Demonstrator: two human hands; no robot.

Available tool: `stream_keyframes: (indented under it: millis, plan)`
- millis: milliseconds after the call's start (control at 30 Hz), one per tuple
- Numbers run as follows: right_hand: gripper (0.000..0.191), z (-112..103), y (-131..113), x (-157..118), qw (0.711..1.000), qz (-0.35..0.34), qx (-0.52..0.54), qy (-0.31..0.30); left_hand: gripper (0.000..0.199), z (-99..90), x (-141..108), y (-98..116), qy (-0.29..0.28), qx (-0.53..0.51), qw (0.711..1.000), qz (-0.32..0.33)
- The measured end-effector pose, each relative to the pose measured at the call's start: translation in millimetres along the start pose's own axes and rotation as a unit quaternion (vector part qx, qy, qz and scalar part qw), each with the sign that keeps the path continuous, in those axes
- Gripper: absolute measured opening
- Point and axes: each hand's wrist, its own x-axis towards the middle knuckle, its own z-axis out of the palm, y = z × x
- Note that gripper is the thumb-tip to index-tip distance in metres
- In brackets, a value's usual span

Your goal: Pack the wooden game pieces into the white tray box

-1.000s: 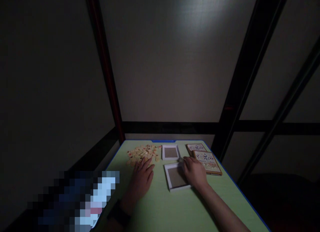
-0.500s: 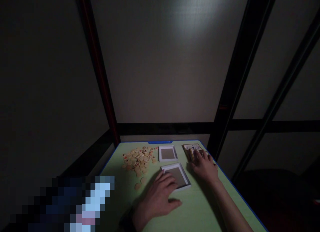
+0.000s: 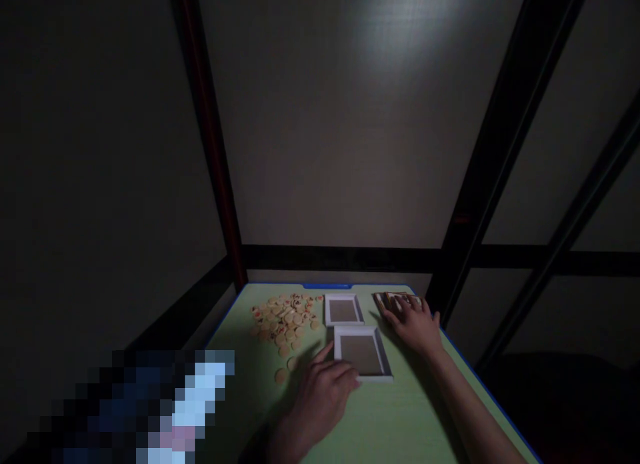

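Observation:
My left hand (image 3: 325,401) is at the front left corner of the nearer shallow white box (image 3: 364,379). Its index finger stretches along the box's left side, and the other fingers touch the front edge without wrapping round it. My right hand (image 3: 415,325) lies with spread fingers over flat printed pieces with gold-brown edges (image 3: 380,302), perhaps box lids, at the table's far right. They sit close together, partly hidden under the fingers. A second white box (image 3: 359,320) stands just behind the nearer one. Both show a grey-brown bottom.
Round wooden xiangqi pieces (image 3: 283,321) lie heaped on the left of the green table (image 3: 360,424), some with red or dark characters. Two single discs (image 3: 281,376) lie nearer to my left hand. A blue rim (image 3: 327,286) edges the table, and a wall panel rises behind.
The nearer white box has turned straighter, lining up more with the one behind. My right hand has pushed its printed piece back against the other. The view has shifted slightly.

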Motion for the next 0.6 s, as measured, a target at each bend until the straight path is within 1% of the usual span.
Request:
stream_keyframes:
  millis: [67, 167, 267, 333, 400, 467, 533, 600]
  plan:
    - [0.050, -0.6, -0.7, 0.0, 0.999, -0.005, 0.016, 0.031, 0.023, -4.6, 12.5, -6.5, 0.024, -0.012, 1.000, -0.009]
    - [0.047, -0.8, -4.4, -0.3, 0.996, -0.015, 0.037, 0.084, 0.020, -6.7, 42.1, -24.6, 0.055, -0.046, 0.997, -0.039]
    - [0.044, 1.5, -8.8, -2.3, 0.991, -0.028, 0.061, 0.117, 0.019, -2.0, 71.3, -45.7, 0.092, -0.089, 0.990, -0.056]
    - [0.043, 3.8, -10.7, -4.2, 0.988, -0.045, 0.077, 0.129, 0.021, 3.5, 83.6, -57.5, 0.106, -0.111, 0.985, -0.075]
    - [0.042, 6.2, -11.9, -5.8, 0.985, -0.061, 0.091, 0.135, 0.024, 8.8, 88.8, -66.0, 0.100, -0.124, 0.983, -0.088]
    - [0.041, 8.5, -13.1, -6.8, 0.982, -0.073, 0.104, 0.138, 0.024, 11.3, 88.4, -70.3, 0.094, -0.122, 0.985, -0.082]
    - [0.040, 10.4, -15.3, -7.9, 0.978, -0.091, 0.120, 0.143, 0.017, 8.8, 82.8, -70.5, 0.094, -0.102, 0.988, -0.066]
    - [0.039, 11.6, -19.7, -9.9, 0.971, -0.125, 0.140, 0.150, 0.016, 0.5, 71.0, -67.2, 0.101, -0.069, 0.991, -0.058]
